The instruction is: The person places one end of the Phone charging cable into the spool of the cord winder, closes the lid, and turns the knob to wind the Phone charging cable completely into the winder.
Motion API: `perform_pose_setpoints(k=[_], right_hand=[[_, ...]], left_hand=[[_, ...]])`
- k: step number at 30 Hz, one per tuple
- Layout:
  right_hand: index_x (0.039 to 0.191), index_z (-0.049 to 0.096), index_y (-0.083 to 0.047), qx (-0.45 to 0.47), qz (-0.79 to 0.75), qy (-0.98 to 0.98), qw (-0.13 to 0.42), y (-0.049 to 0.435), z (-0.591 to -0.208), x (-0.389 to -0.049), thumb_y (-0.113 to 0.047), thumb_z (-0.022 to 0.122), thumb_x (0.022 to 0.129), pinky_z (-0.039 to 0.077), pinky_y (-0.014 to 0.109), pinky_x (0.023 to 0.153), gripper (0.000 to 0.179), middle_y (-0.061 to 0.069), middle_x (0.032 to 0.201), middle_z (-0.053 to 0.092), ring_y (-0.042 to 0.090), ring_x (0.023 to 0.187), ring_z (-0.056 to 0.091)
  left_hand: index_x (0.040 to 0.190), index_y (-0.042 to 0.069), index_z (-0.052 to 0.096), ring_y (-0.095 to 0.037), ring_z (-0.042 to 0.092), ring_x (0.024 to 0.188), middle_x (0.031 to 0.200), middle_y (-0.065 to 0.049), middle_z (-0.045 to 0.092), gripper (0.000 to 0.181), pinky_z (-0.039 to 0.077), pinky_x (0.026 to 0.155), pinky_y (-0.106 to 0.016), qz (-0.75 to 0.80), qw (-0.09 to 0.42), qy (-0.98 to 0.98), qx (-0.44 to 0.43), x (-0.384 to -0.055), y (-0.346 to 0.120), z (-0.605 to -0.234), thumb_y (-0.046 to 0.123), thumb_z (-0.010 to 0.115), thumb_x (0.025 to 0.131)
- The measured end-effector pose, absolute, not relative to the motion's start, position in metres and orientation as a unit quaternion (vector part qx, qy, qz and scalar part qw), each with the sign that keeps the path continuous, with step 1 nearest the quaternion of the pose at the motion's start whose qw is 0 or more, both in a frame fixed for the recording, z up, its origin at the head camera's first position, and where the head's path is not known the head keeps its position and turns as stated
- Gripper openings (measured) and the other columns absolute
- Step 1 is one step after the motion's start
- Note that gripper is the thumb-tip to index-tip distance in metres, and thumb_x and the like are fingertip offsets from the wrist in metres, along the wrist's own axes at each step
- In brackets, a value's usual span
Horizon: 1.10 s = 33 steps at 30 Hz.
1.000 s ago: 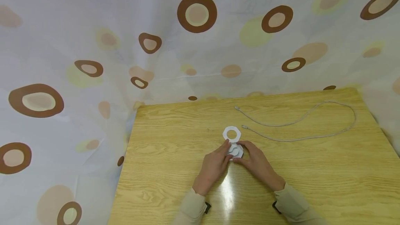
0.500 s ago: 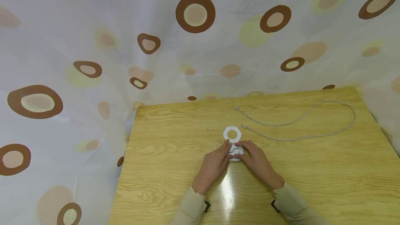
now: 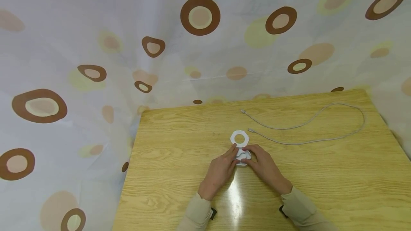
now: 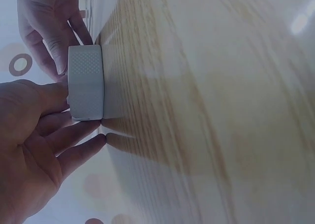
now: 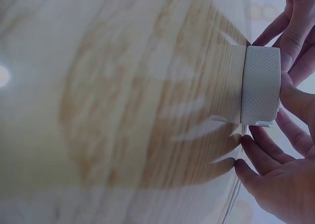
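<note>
A white octagonal case (image 3: 243, 152) sits on the wooden table in the head view, its ring-shaped lid (image 3: 247, 139) folded back on the far side. A curved white piece shows inside it. My left hand (image 3: 219, 171) holds the case by its left side with thumb and fingers. From the right, my right hand (image 3: 268, 169) grips it, index finger at the far edge and thumb over the inner piece. In the left wrist view, the case's dotted side wall (image 4: 86, 83) stands between both hands. The right wrist view shows that wall (image 5: 262, 85) too, with the other right fingertips close to the tabletop.
A thin pale cable (image 3: 297, 144) lies in a loop at the back right of the wooden table (image 3: 167, 174), one plug (image 3: 251, 130) close to the lid. A spotted sheet (image 3: 179, 60) rises behind and left of the table.
My right thumb has shifted from the near edge of the case up onto the inner piece, whose visible outline has changed. The left hand keeps its hold; the cable lies as before.
</note>
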State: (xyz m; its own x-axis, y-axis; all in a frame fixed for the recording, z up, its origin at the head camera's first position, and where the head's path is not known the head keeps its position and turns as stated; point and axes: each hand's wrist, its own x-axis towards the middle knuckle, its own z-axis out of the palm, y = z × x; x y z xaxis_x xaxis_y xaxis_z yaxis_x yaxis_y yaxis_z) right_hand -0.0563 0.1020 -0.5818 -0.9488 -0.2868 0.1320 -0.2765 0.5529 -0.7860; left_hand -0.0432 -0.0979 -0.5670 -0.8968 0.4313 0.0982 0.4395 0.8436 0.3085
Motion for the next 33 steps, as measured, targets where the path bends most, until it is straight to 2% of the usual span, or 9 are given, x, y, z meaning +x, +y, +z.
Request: perform_pose_setpoints(k=[11, 16, 18, 21, 24, 30, 33], right_hand=[[0.134, 0.064, -0.001, -0.156, -0.456, 0.876, 0.024, 0.106, -0.583, -0.057, -0.019, 0.08, 0.094, 0.048, 0.06, 0.112, 0.047, 0.021, 0.137, 0.067, 0.043, 0.134, 0.061], [0.14, 0.062, -0.003, -0.138, -0.459, 0.877, 0.014, 0.109, -0.583, -0.057, -0.023, 0.073, 0.101, 0.047, 0.061, 0.113, 0.046, 0.021, 0.141, 0.065, 0.043, 0.135, 0.059], [0.139, 0.063, -0.002, -0.129, -0.457, 0.88, -0.003, 0.112, -0.583, -0.058, -0.023, 0.071, 0.103, 0.049, 0.059, 0.109, 0.042, 0.019, 0.136, 0.067, 0.04, 0.129, 0.062], [0.133, 0.066, -0.002, -0.116, -0.444, 0.888, -0.026, 0.118, -0.583, -0.064, -0.021, 0.068, 0.105, 0.052, 0.051, 0.097, 0.034, 0.016, 0.124, 0.07, 0.033, 0.115, 0.064], [0.129, 0.068, -0.002, -0.097, -0.439, 0.893, -0.027, 0.126, -0.583, -0.072, -0.017, 0.067, 0.104, 0.049, 0.045, 0.088, 0.029, 0.015, 0.113, 0.07, 0.03, 0.105, 0.061], [0.123, 0.071, 0.003, -0.076, -0.416, 0.906, -0.035, 0.136, -0.58, -0.085, -0.007, 0.066, 0.1, 0.043, 0.042, 0.084, 0.026, 0.017, 0.102, 0.068, 0.033, 0.097, 0.058], [0.121, 0.071, 0.004, -0.069, -0.39, 0.917, -0.046, 0.139, -0.577, -0.089, -0.007, 0.067, 0.099, 0.04, 0.043, 0.083, 0.025, 0.02, 0.102, 0.067, 0.036, 0.096, 0.054]], left_hand=[[0.156, 0.008, 0.051, -0.021, 0.069, 0.129, 0.16, -0.009, 0.054, 0.053, 0.064, 0.084, -0.03, -0.163, 0.013, -0.96, -0.227, -0.044, -0.098, -0.572, 0.027, 0.061, 0.108], [0.157, 0.006, 0.049, -0.023, 0.066, 0.134, 0.162, -0.01, 0.052, 0.054, 0.063, 0.089, -0.033, -0.175, 0.006, -0.959, -0.223, -0.045, -0.099, -0.57, 0.028, 0.059, 0.109], [0.157, 0.005, 0.048, -0.024, 0.066, 0.135, 0.162, -0.011, 0.051, 0.054, 0.063, 0.091, -0.034, -0.183, 0.004, -0.959, -0.219, -0.045, -0.099, -0.568, 0.029, 0.058, 0.11], [0.157, 0.004, 0.049, -0.024, 0.066, 0.134, 0.161, -0.011, 0.052, 0.055, 0.063, 0.091, -0.036, -0.191, 0.006, -0.959, -0.208, -0.046, -0.1, -0.565, 0.03, 0.058, 0.11], [0.155, 0.005, 0.052, -0.025, 0.066, 0.134, 0.16, -0.011, 0.054, 0.053, 0.063, 0.094, -0.039, -0.195, 0.009, -0.96, -0.199, -0.047, -0.1, -0.563, 0.031, 0.058, 0.11], [0.15, 0.004, 0.057, -0.026, 0.063, 0.138, 0.158, -0.012, 0.056, 0.049, 0.06, 0.101, -0.041, -0.21, 0.022, -0.957, -0.198, -0.047, -0.102, -0.563, 0.031, 0.059, 0.11], [0.15, 0.004, 0.057, -0.025, 0.062, 0.14, 0.158, -0.012, 0.056, 0.049, 0.059, 0.103, -0.04, -0.213, 0.018, -0.957, -0.196, -0.048, -0.103, -0.564, 0.032, 0.058, 0.11]])
